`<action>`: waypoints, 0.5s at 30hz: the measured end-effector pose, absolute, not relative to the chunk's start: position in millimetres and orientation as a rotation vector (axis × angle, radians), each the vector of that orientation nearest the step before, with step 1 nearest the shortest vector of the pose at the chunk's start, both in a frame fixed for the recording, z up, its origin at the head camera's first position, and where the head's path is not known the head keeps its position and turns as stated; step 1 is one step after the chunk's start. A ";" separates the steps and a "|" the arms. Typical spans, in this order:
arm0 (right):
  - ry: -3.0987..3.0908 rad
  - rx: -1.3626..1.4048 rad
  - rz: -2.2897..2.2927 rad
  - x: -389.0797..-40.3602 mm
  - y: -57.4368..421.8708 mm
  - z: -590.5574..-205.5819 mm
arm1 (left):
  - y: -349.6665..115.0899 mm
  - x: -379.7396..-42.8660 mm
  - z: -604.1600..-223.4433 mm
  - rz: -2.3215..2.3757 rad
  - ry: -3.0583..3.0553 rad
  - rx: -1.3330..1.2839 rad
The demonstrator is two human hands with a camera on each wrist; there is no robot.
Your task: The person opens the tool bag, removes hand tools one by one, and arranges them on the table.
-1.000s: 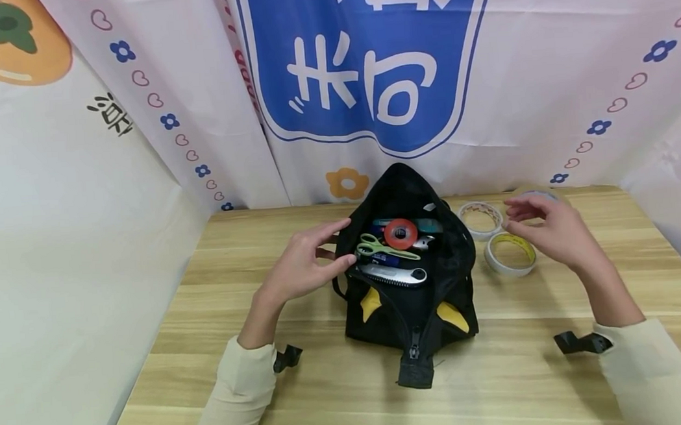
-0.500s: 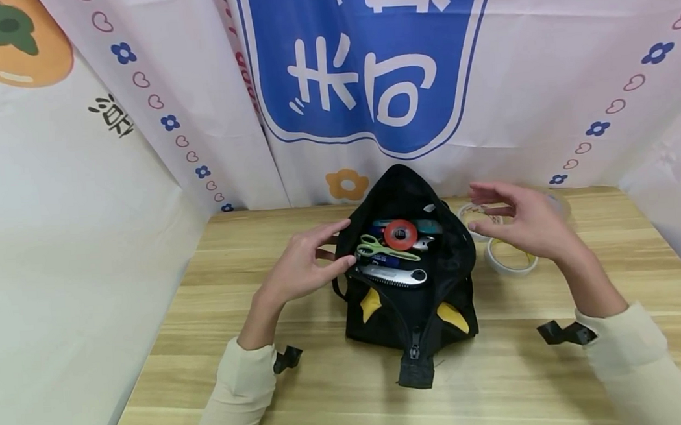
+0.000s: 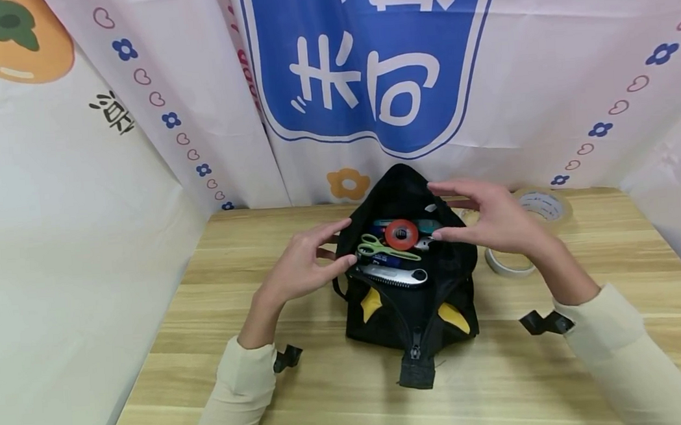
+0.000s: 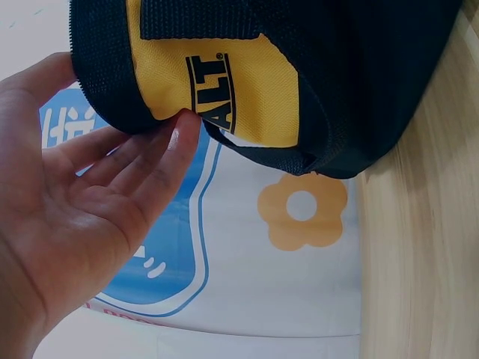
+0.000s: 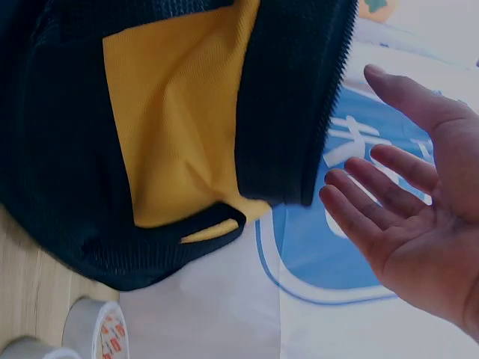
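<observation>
A black and yellow zippered tool bag (image 3: 382, 324) stands unzipped at the table's middle. My left hand (image 3: 299, 264) holds its left rim, fingers on the outer yellow panel and thumb over the zipper edge; the left wrist view shows the fingers (image 4: 161, 168) against the fabric. My right hand (image 3: 496, 222) hovers at the right rim with fingers spread, holding nothing; in the right wrist view a gap separates its fingers from the bag. Inside lie a red tape roll (image 3: 402, 235), green-handled scissors (image 3: 398, 252), a silver tool with a toothed edge (image 3: 392, 275) and other partly hidden tools.
A clear tape roll (image 3: 545, 205) lies at the back right of the wooden table (image 3: 328, 395). Closer to the bag is a white tape roll (image 3: 504, 269), and another tape roll (image 5: 97, 329) is partly behind my right hand. A printed curtain (image 3: 542, 63) hangs behind.
My right hand has moved left from above the tape rolls to the bag's right rim, uncovering the clear roll. The left hand and the bag have stayed in place.
</observation>
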State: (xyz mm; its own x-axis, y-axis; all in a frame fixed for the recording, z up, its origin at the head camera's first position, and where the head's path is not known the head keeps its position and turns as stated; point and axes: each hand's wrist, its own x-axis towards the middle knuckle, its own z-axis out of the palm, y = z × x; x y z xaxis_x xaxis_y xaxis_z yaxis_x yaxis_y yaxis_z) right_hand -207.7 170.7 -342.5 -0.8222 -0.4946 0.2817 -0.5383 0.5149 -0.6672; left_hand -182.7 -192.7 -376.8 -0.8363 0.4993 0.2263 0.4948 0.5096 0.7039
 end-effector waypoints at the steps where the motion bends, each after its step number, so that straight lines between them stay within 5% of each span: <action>1: -2.687 0.941 1.205 -209.1 167.8 -342.5 | -192.7 -182.7 -376.6 1.267 2.726 0.897; 15: -2.781 1.157 1.075 -233.2 127.9 -355.5 | -192.5 -183.2 -375.6 1.265 2.727 0.902</action>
State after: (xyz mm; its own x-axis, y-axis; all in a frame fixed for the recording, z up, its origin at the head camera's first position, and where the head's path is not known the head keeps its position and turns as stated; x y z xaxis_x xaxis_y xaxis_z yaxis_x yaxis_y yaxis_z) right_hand -233.2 127.9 -355.5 -0.7369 -0.6477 0.1937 -0.6095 0.5125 -0.6048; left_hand -183.2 -192.5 -375.6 -0.8349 0.5005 0.2288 0.4980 0.5102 0.7012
